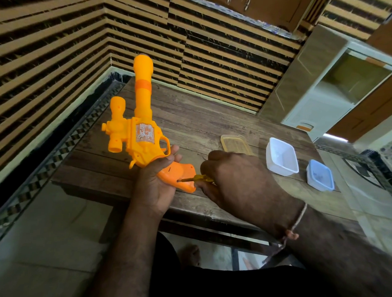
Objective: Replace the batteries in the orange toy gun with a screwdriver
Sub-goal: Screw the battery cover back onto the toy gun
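My left hand [157, 180] grips the orange toy gun [137, 127] by its handle, holding it above the wooden table with the barrel pointing away from me. The darker orange handle panel [178, 174] faces up. My right hand [238, 184] holds a small yellow-handled screwdriver [197, 178]. Its tip sits in a screw hole on the handle panel. Most of the screwdriver's handle is hidden inside my fist.
On the wooden table [203, 117] stand a clear lid [235, 144], an empty white tub [281, 156] and a small blue-tinted tub [319, 178] holding small items. A striped wall runs behind and to the left. A white cabinet [332, 91] stands at the right.
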The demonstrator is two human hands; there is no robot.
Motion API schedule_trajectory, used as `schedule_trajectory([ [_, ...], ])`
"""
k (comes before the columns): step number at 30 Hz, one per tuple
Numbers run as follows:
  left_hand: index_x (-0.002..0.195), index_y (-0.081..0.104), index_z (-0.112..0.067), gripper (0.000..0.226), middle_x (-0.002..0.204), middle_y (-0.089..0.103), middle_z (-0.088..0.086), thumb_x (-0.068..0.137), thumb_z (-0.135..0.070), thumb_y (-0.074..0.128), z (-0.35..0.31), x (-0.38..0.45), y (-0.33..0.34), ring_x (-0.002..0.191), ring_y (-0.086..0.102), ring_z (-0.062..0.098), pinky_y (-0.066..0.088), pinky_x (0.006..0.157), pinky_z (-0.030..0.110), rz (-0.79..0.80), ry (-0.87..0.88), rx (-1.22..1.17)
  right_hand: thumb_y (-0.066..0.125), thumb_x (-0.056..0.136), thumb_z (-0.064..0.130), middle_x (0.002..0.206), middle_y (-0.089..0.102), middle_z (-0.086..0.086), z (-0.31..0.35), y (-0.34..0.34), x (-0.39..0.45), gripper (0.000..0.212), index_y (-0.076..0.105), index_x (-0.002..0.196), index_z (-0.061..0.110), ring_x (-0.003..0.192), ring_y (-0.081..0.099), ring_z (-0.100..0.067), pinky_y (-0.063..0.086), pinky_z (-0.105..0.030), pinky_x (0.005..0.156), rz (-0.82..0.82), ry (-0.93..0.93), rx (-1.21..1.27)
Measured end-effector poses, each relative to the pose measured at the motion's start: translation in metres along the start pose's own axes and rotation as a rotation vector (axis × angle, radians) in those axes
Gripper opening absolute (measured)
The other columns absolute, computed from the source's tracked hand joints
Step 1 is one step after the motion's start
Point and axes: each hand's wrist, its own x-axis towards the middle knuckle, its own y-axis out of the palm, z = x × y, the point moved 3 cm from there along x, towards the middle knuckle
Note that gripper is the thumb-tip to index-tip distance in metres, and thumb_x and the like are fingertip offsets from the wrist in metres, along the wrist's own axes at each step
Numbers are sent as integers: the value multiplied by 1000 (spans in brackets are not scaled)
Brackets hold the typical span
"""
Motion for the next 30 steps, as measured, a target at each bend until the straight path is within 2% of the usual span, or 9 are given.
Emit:
schedule_trajectory([
  [5, 120, 59, -16, 48, 105, 72, 3, 73, -8, 62, 0, 1, 0, 103, 68, 17, 58, 71, 36, 36, 0, -29, 52, 92, 34, 108, 59, 5, 2, 2, -3, 28, 44, 119, 28, 88, 62, -24, 39, -30, 61, -11, 20, 81],
  [10, 111, 65, -21, 43, 108, 72, 6, 70, -9, 62, 1, 0, 0, 100, 69, 18, 58, 67, 32, -4, -1, -9, 49, 95, 48, 95, 60, 4, 0, 2, -3, 28, 55, 105, 24, 84, 62, -25, 40, -31, 61, -52, 4, 64],
  [14, 108, 65, -18, 37, 104, 72, 5, 73, -7, 61, 2, 1, 1, 105, 65, 20, 58, 68, 37, 34, -2, -35, 54, 91, 42, 99, 62, 4, 2, 3, -4, 34, 42, 120, 27, 81, 62, -24, 42, -32, 61, -42, 20, 95],
  [17, 111, 63, -20, 42, 102, 74, 4, 71, -8, 61, 0, 0, 2, 103, 67, 19, 58, 64, 34, 13, -3, -24, 51, 93, 40, 97, 61, 3, 1, 2, -3, 21, 51, 108, 25, 84, 61, -25, 45, -33, 64, -29, -6, 96],
  [19, 112, 64, -21, 44, 105, 74, 5, 70, -9, 62, 0, -1, 2, 103, 68, 18, 58, 63, 32, 2, -6, -8, 48, 95, 47, 94, 62, 2, 0, 1, -1, 26, 55, 101, 23, 85, 62, -26, 41, -32, 64, -47, 8, 78],
  [23, 121, 60, -15, 48, 107, 72, 4, 73, -9, 61, 0, -2, 2, 106, 65, 20, 58, 68, 37, 23, -3, -17, 52, 93, 42, 100, 63, 4, 3, 2, -2, 33, 44, 122, 28, 84, 62, -24, 41, -31, 62, -36, 20, 96],
  [25, 127, 56, -12, 54, 104, 72, 2, 74, -8, 61, -2, -2, 3, 105, 65, 19, 58, 71, 38, 33, 9, -8, 54, 92, 34, 99, 62, 4, 2, 2, -2, 26, 45, 116, 27, 83, 61, -24, 42, -31, 62, -12, 20, 123],
  [27, 116, 61, -14, 45, 97, 74, 0, 72, -7, 60, -1, -2, 3, 97, 69, 15, 58, 66, 33, 29, 10, -16, 52, 94, 39, 95, 62, 2, -2, 1, -1, 16, 49, 99, 24, 84, 62, -26, 42, -32, 63, -24, 22, 93],
  [30, 106, 65, -20, 38, 97, 74, 2, 70, -8, 61, -2, -3, 5, 91, 70, 14, 58, 62, 31, 29, -2, -19, 47, 94, 52, 94, 62, 1, -4, 3, 1, 31, 52, 94, 22, 86, 63, -27, 44, -32, 64, -42, 30, 51],
])
